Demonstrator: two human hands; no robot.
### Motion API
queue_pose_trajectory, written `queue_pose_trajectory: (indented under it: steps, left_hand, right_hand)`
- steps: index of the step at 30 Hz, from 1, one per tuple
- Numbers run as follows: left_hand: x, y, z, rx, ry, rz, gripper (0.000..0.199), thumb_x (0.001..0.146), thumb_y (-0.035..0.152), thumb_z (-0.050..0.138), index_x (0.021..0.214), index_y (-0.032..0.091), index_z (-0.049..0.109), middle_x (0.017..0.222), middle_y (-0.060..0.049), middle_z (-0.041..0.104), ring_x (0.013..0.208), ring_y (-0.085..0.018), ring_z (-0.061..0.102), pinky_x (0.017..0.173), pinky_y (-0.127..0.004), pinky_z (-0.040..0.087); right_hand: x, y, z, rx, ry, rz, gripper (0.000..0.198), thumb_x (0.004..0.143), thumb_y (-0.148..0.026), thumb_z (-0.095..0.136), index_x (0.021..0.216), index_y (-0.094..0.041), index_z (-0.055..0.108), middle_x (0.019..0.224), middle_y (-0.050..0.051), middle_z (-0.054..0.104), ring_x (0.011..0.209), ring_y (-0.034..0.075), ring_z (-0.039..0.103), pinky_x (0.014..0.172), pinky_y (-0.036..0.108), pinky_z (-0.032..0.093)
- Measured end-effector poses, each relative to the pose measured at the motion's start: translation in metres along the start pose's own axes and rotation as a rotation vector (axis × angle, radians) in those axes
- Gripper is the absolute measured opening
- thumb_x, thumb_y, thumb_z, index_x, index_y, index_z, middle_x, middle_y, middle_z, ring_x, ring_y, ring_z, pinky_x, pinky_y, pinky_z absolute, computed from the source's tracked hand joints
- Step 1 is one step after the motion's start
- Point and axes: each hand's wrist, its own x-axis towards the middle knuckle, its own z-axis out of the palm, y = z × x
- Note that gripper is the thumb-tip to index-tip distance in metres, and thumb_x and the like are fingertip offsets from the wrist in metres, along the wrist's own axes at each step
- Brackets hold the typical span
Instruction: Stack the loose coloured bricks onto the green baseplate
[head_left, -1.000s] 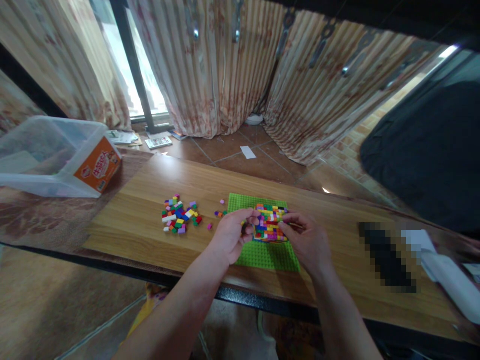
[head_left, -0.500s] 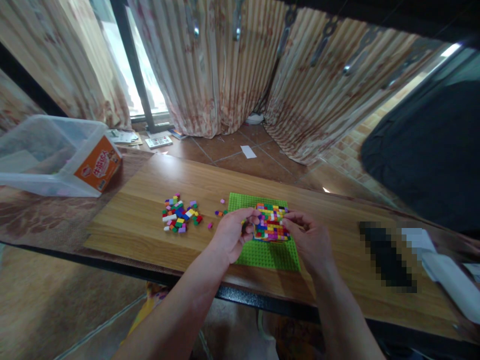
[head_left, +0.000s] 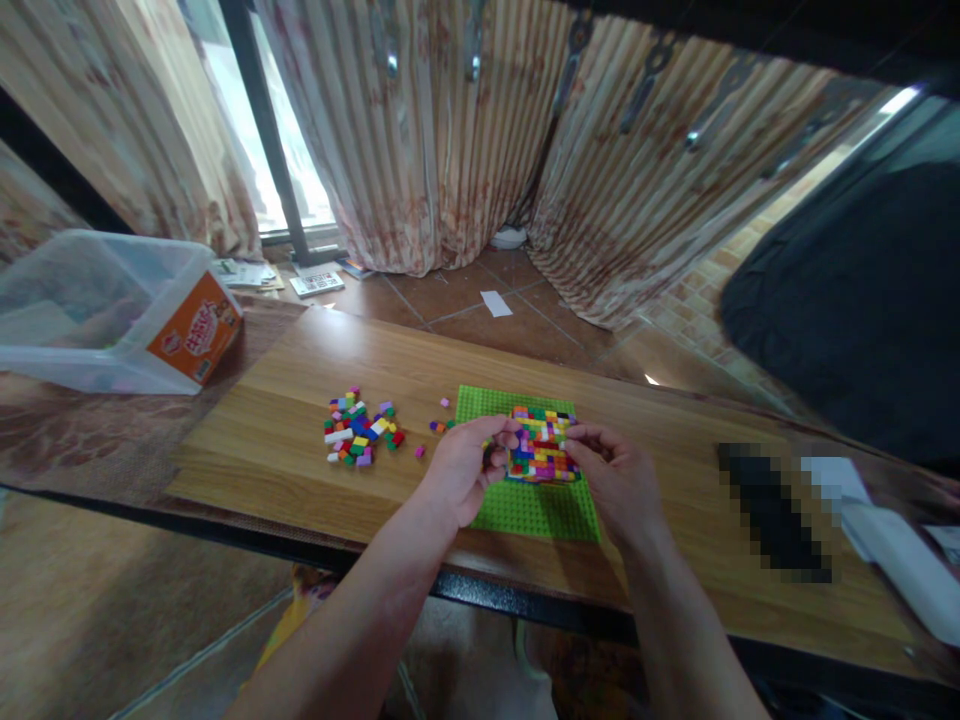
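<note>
- Left hand (head_left: 465, 470): at the build's left edge, fingers curled in; whether they pinch a brick or just steady the side, I cannot tell.
- Right hand (head_left: 621, 485): at the build's right edge, thumb and forefinger drawn close together; what, if anything, sits between the tips is too small to tell.
- Build (head_left: 541, 450): many-coloured, between the two hands.
- Baseplate (head_left: 536, 515): green, studded, under the build and reaching nearer the person than the fingertips of either hand.
- Strays (head_left: 420, 452): a few small bricks just left of the left hand, one pink.
- Pile (head_left: 361, 432): loose mixed bricks, farther left of the left hand.
- Box (head_left: 127, 370): clear, orange label, well left of the left hand, beyond the pile.
- Table (head_left: 262, 430): wood-grained, below both hands.
- Dark thing (head_left: 772, 515): pixelated, well right of the right hand.
</note>
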Motion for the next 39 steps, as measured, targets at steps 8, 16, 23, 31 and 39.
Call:
queue_pose_trajectory:
  steps: [8,16,23,31,39]
  left_hand:
    - [0.001,-0.001,-0.001,-0.012,-0.002,-0.006,0.014,0.081,0.016,0.058,0.074,0.008,0.067,0.062,0.000,0.054,0.044,-0.001,0.038,0.039,-0.014,0.021]
    - [0.000,0.001,-0.001,-0.188,-0.102,-0.032,0.022,0.088,0.023,0.055,0.079,0.008,0.068,0.066,-0.003,0.061,0.050,-0.005,0.050,0.047,-0.015,0.041]
    - [-0.005,0.006,0.004,-0.305,-0.243,-0.055,0.043,0.095,0.043,0.044,0.090,0.008,0.068,0.101,-0.018,0.070,0.092,-0.021,0.068,0.083,-0.031,0.054]
    - [-0.011,0.008,0.005,-0.345,-0.343,-0.088,0.051,0.095,0.051,0.039,0.102,0.009,0.067,0.101,-0.016,0.069,0.088,-0.018,0.067,0.068,-0.022,0.050]
    - [-0.012,0.008,0.004,-0.382,-0.388,-0.135,0.053,0.095,0.053,0.039,0.109,0.010,0.067,0.098,-0.014,0.068,0.081,-0.014,0.065,0.071,-0.021,0.051]
  right_hand:
    - [0.001,0.004,0.001,-0.006,0.027,0.046,0.022,0.063,-0.036,0.074,0.076,-0.018,0.071,0.082,0.005,0.073,0.076,0.019,0.067,0.072,0.034,0.054]
    - [0.003,0.010,0.001,-0.059,-0.003,-0.013,0.022,0.069,-0.038,0.071,0.078,-0.018,0.071,0.082,0.006,0.074,0.075,0.020,0.067,0.070,0.034,0.055]
    - [-0.011,-0.016,0.002,-0.209,0.128,-0.367,0.014,0.081,-0.033,0.065,0.086,-0.022,0.072,0.109,0.008,0.068,0.102,0.023,0.064,0.092,0.044,0.050]
    - [-0.035,-0.043,0.022,-0.447,-0.132,-0.657,0.017,0.090,-0.027,0.060,0.101,-0.028,0.072,0.122,0.006,0.061,0.112,0.023,0.056,0.098,0.046,0.046]
    - [-0.035,-0.035,0.026,-0.542,-0.082,-0.679,0.018,0.092,-0.030,0.057,0.101,-0.029,0.072,0.124,0.007,0.058,0.111,0.026,0.053,0.097,0.050,0.045]
